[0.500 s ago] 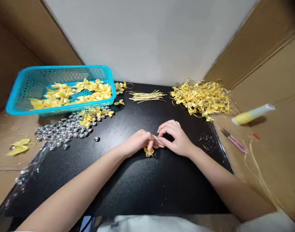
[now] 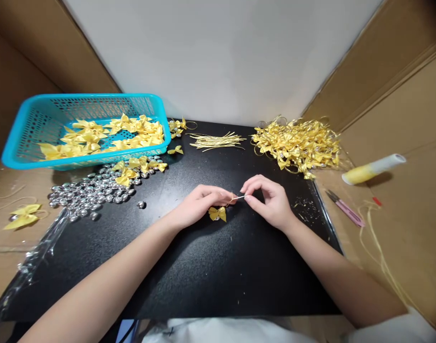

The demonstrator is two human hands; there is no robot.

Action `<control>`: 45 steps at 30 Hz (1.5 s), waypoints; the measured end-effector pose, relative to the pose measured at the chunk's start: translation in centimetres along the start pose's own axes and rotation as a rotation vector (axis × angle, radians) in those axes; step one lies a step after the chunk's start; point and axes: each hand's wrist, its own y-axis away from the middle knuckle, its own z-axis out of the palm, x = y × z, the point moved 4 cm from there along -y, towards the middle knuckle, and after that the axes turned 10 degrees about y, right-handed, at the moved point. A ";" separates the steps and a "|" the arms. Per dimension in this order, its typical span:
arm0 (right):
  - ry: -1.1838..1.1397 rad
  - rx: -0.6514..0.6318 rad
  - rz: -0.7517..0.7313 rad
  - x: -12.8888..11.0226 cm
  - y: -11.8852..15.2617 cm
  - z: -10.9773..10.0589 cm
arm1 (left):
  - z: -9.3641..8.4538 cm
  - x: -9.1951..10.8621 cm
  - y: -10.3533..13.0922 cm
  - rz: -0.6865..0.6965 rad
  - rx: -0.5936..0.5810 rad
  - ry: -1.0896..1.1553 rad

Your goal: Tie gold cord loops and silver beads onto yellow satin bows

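A thin gold cord (image 2: pixel 240 196) is stretched in the short gap between my two hands. My left hand (image 2: pixel 203 202) pinches it between thumb and fingers, palm down. My right hand (image 2: pixel 270 200) grips its other end at the fingertips, with thumb and forefinger forming a ring. Just below my left fingers is a yellow ribbon bow (image 2: pixel 218 214) with a small shiny bead at its middle; it appears to be joined to the cord, and I cannot tell whether it touches the table.
A blue plastic basket (image 2: pixel 61 162) of yellow bows stands back left, with silver beads (image 2: pixel 93 193) before it. Cut gold cords (image 2: pixel 218 141) lie at the back, beside a heap of finished bows (image 2: pixel 298 145). Pink-handled snips (image 2: pixel 346 212) and a yellow-white tube (image 2: pixel 373 170) are at right.
My hands have drawn slightly apart, and the cord between them now shows. My right hand shifted right. The bow is more exposed and a little further left and up.
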 end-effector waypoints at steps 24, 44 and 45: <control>-0.027 -0.196 0.172 -1.5 -1.9 1.6 | -0.7 3.5 0.2 0.442 -0.115 -0.658; -0.350 -0.064 0.272 -1.7 -3.6 -1.7 | -3.1 3.7 1.1 0.566 0.079 -0.844; -0.361 -0.078 0.263 -1.8 -3.6 -1.7 | -3.1 3.6 1.1 0.571 0.090 -0.843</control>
